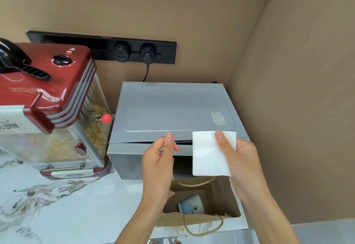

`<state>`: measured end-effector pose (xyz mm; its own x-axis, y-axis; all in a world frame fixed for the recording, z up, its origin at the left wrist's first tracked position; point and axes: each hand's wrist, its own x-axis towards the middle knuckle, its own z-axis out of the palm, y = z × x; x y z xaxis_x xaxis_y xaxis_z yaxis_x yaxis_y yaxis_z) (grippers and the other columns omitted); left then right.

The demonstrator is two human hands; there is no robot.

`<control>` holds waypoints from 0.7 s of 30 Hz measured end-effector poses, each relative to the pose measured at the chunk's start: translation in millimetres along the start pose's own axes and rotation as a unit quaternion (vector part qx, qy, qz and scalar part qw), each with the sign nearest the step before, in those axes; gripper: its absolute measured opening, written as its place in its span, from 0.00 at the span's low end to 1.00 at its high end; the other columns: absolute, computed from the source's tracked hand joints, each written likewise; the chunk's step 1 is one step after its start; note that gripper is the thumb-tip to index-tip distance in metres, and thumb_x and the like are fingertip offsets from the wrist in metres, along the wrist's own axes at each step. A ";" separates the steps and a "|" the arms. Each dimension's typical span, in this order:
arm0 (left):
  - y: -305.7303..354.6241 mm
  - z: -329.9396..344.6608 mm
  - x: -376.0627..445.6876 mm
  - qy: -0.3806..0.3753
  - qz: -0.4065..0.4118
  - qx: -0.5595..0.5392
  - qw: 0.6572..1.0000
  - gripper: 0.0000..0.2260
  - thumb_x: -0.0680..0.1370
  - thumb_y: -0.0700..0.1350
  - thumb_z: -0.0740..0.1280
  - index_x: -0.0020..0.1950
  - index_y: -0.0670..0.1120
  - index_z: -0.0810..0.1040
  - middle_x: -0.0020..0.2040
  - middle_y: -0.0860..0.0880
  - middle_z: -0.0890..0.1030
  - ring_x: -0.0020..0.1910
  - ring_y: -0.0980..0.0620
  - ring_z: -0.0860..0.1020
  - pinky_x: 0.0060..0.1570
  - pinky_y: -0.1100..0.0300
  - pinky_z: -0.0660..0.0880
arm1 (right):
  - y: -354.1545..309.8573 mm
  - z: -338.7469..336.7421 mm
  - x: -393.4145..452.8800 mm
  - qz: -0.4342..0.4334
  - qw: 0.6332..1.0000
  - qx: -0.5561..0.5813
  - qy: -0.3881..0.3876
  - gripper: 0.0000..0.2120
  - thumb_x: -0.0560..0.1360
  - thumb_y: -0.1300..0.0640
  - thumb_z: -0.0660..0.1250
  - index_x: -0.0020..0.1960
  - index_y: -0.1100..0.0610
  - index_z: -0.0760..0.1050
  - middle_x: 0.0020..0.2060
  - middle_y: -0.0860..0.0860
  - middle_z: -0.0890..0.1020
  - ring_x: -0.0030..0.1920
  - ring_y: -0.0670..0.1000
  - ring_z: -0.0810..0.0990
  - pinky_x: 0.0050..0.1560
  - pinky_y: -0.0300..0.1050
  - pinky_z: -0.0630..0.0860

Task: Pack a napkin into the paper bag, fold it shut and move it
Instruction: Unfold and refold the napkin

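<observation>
Where the marble-patterned countertop (pixel 63 195) met two tan walls (pixel 192 9), a corner was formed, and a black socket strip (pixel 101 47) was fixed to the rear wall at about 11 o'clock from the hands. A red popcorn machine (pixel 48 98) was seen at 9 o'clock, partly cut off by the frame's left edge, and a grey metal oven (pixel 169 113) was set at 12 o'clock, its front largely hidden behind the hands. What the plugged cable (pixel 147 72) fed could not be made out.

A white napkin (pixel 211 153), flat, square and uncreased, was held upright above the open brown paper bag (pixel 199 203), gripped by the right hand (pixel 242 159) with the thumb pressed on its face and the fingers hidden behind it. The left hand (pixel 159 165) was held just beside it at 9 o'clock, loosely curled, thumb and forefinger together on nothing. Inside the bag, at 6 o'clock, a white and blue paper cup (pixel 192 205) was seen lying on its side; the print on it was too small to read. The bag's twisted handles (pixel 201 226) were left hanging loose.
</observation>
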<state>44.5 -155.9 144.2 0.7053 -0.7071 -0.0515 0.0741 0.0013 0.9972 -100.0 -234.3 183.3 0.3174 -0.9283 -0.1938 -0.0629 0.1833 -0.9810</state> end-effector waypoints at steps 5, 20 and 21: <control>-24.9 -24.4 -10.2 -0.044 -0.031 0.025 0.998 0.21 0.75 0.66 0.59 0.37 0.51 0.78 0.24 0.54 0.63 0.24 0.59 0.62 0.26 0.65 0.62 | 9.9 -31.2 -13.4 0.065 0.997 0.033 -0.030 0.10 0.69 0.50 0.74 0.45 0.56 0.86 0.46 0.59 0.88 0.44 0.56 0.88 0.32 0.43 0.82; -89.8 -53.4 -29.9 -0.086 -0.067 0.184 0.977 0.11 0.72 0.51 0.76 0.49 0.64 0.79 0.40 0.51 0.73 0.35 0.59 0.72 0.38 0.72 0.73 | 64.4 -74.9 -32.2 0.229 0.969 -0.027 -0.094 0.17 0.74 0.47 0.70 0.51 0.60 0.86 0.47 0.61 0.88 0.43 0.54 0.87 0.36 0.44 0.82; -89.8 -52.0 -30.2 -0.085 -0.066 0.200 0.974 0.12 0.71 0.51 0.77 0.49 0.65 0.78 0.41 0.49 0.72 0.36 0.58 0.72 0.37 0.73 0.73 | 65.7 -74.7 -30.4 0.235 0.965 -0.044 -0.106 0.18 0.75 0.46 0.70 0.51 0.60 0.85 0.48 0.61 0.88 0.44 0.55 0.87 0.38 0.44 0.81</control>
<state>53.2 -97.9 53.4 0.5784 -0.7896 -0.2050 -0.1478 -0.3485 0.9256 -184.5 -218.1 124.8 0.4200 -0.6611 -0.6217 -0.3238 0.5308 -0.7832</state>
